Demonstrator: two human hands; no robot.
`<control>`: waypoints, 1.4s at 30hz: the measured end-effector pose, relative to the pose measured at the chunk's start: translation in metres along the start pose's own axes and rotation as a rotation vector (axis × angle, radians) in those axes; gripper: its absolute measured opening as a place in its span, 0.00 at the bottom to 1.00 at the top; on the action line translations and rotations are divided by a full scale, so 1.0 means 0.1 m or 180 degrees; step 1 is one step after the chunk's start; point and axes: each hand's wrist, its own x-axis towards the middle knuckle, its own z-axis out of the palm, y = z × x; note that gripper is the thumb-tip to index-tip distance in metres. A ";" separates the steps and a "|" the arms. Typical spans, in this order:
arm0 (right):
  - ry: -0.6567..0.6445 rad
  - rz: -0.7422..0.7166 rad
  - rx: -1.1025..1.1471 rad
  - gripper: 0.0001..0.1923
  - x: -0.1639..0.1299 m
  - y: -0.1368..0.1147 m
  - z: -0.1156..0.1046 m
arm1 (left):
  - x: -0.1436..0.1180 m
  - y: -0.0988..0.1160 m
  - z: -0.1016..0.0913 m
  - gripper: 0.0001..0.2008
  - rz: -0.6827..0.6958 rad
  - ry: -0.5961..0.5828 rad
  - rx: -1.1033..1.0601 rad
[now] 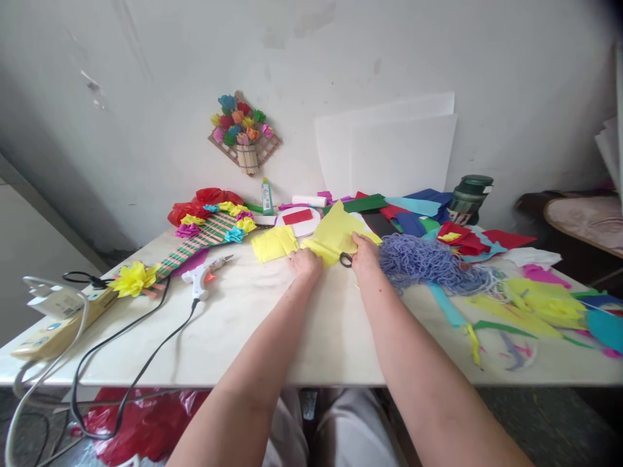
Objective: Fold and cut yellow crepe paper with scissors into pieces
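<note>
Soft even light, wide-angle edge warp.

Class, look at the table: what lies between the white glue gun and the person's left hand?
In the head view, only bare white tabletop lies between the glue gun and the left hand; the folded yellow paper sits just behind that stretch.

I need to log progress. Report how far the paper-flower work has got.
Done: a stick mat already carries paper flowers, and a finished piece hangs on the wall. In hand: the left hand steadies yellow paper while the right hand holds scissors at it. Left: many uncut coloured sheets and blue yarn.
</note>
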 end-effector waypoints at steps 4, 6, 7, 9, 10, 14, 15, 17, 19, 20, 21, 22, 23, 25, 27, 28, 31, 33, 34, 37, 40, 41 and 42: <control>-0.0056 0.0039 0.0121 0.05 0.00 -0.04 -0.01 | -0.01 -0.01 -0.05 0.04 -0.0120 0.0018 -0.0567; -0.0021 0.0088 0.0125 0.05 0.01 -0.04 0.00 | 0.00 -0.04 -0.08 0.03 -0.0208 0.0156 -0.0964; 0.0007 0.0128 0.0112 0.05 0.01 -0.03 0.00 | 0.01 -0.07 -0.09 0.03 -0.0269 0.0209 -0.1145; 0.0051 0.0221 0.0093 0.05 0.02 -0.01 0.01 | 0.05 -0.13 -0.11 0.06 -0.0433 0.0282 -0.1459; 0.0053 0.0262 0.0096 0.05 0.02 -0.01 0.01 | 0.06 -0.17 -0.12 0.10 -0.0492 0.0303 -0.1579; -0.0060 0.0310 0.0114 0.05 -0.01 0.00 0.03 | 0.12 -0.32 -0.15 0.30 -0.0403 0.0316 -0.1713; -0.0078 0.0287 0.0106 0.05 -0.02 0.00 0.03 | 0.13 -0.34 -0.17 0.33 -0.0319 0.0272 -0.1707; -0.0106 0.0235 0.0077 0.05 -0.03 0.01 0.03 | 0.14 -0.38 -0.20 0.35 -0.0222 0.0114 -0.1720; -0.0175 0.0184 0.0046 0.05 -0.02 0.01 0.04 | 0.16 -0.40 -0.24 0.32 -0.0229 -0.0144 -0.1739; -0.0228 0.0153 0.0023 0.05 -0.02 0.02 0.04 | 0.16 -0.41 -0.27 0.30 -0.0264 -0.0291 -0.1744; -0.0276 0.0105 -0.0008 0.05 -0.01 0.03 0.04 | 0.17 -0.41 -0.30 0.29 -0.0313 -0.0425 -0.1742; -0.0328 0.0042 -0.0047 0.05 0.00 0.04 0.04 | 0.17 -0.42 -0.33 0.28 -0.0356 -0.0535 -0.1756; -0.0378 -0.0026 -0.0095 0.05 0.00 0.06 0.04 | 0.17 -0.42 -0.36 0.28 -0.0395 -0.0594 -0.1777; -0.0479 -0.0127 -0.0205 0.05 0.00 0.09 0.05 | 0.18 -0.44 -0.41 0.28 -0.0423 -0.0663 -0.1785; -0.0598 -0.0137 -0.0284 0.05 0.00 0.12 0.06 | 0.18 -0.45 -0.45 0.28 -0.0370 -0.0652 -0.1663; -0.0665 -0.0121 -0.0305 0.05 -0.01 0.14 0.06 | 0.18 -0.46 -0.46 0.27 -0.0315 -0.0614 -0.1548; -0.0819 -0.0105 -0.0394 0.05 -0.02 0.17 0.06 | 0.19 -0.46 -0.50 0.24 -0.0175 -0.0446 -0.1146; -0.0866 -0.0133 -0.0527 0.06 -0.02 0.19 0.05 | 0.19 -0.45 -0.51 0.21 -0.0179 -0.0356 -0.0999; -0.0884 -0.0150 -0.0607 0.06 -0.02 0.19 0.04 | 0.19 -0.44 -0.52 0.19 -0.0171 -0.0331 -0.1003; -0.0961 -0.0238 -0.0873 0.07 -0.01 0.22 0.03 | 0.19 -0.43 -0.54 0.10 -0.0141 -0.0285 -0.1366; -0.1024 -0.0423 -0.1186 0.08 0.00 0.27 0.02 | 0.18 -0.42 -0.55 0.18 -0.0256 -0.0242 -0.1826; -0.1046 -0.0502 -0.1290 0.08 0.00 0.28 0.02 | 0.17 -0.41 -0.55 0.20 -0.0272 -0.0243 -0.1827; -0.1066 -0.0588 -0.1395 0.08 0.00 0.30 0.02 | 0.17 -0.40 -0.56 0.20 -0.0234 -0.0250 -0.1737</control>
